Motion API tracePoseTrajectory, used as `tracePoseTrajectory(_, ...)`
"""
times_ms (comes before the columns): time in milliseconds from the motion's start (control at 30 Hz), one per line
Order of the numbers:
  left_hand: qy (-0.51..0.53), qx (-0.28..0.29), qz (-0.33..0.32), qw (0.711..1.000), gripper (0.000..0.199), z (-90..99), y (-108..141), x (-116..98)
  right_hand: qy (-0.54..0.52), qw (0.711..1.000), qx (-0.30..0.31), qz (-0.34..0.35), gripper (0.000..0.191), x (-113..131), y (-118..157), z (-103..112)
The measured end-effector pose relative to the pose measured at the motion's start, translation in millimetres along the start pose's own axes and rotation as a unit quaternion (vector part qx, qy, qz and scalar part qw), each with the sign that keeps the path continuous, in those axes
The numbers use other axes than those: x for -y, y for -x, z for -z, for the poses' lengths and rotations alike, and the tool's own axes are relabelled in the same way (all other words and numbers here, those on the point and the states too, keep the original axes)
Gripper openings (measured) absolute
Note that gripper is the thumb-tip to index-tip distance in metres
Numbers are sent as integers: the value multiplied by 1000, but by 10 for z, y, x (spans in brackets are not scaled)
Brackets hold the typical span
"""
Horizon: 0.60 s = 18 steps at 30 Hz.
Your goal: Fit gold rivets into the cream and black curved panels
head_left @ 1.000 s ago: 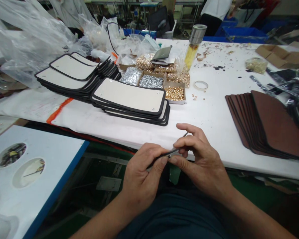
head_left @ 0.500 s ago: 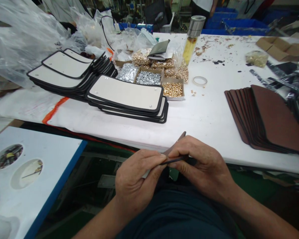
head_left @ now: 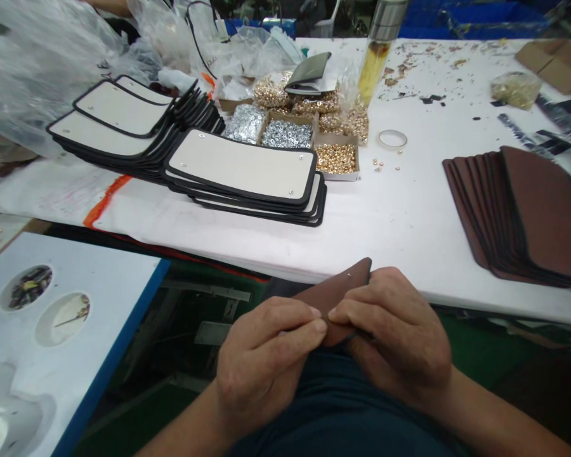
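Observation:
Both hands grip a brown leather-like panel (head_left: 334, 287) over my lap, just off the table's front edge. Its upper face is tilted toward me, with a small metal fitting near the far corner. My left hand (head_left: 269, 346) is closed on the panel's near side, thumb and forefinger pinched at its middle. My right hand (head_left: 394, 333) is closed round the right end, its fingertips almost meeting the left ones. Whether a small part lies between the fingertips is hidden. Beyond the hands lies a stack of white-faced, black-edged panels (head_left: 242, 165) with metal fittings at the corners.
Brown panels (head_left: 547, 209) lie fanned at right. Behind the white stack are a box of gold-coloured fittings (head_left: 335, 158), a box of silver ones (head_left: 285, 133), a tape ring (head_left: 393, 138) and a bottle (head_left: 378, 57). At left stands a white board with round recesses (head_left: 109, 270).
The brown panel has turned from nearly edge-on so that its brown face shows. Both hands have shifted slightly down, still gripping it. The head view has tilted a little downward.

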<state>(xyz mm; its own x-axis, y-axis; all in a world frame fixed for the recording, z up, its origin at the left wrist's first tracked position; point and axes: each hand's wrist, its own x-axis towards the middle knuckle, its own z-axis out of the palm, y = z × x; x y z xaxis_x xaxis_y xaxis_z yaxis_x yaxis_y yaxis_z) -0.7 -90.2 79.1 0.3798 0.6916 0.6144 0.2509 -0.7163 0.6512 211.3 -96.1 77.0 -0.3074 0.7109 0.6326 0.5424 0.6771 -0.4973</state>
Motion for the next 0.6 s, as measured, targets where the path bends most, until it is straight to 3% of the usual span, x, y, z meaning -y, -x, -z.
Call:
tracePoseTrajectory(200,-5,-5,-7,1000,33,-44,49,-31,17,996,-55,66,18,-107,121,-16)
tracePoseTrajectory(400,-30,-6,-2,1000,29,-43,74,-24,6,994,-34,105,10,-190,149,23)
tracePoseTrajectory(600,-49,42,1,998,24,18,49,28,10,994,-28,108,14,-213,222,24)
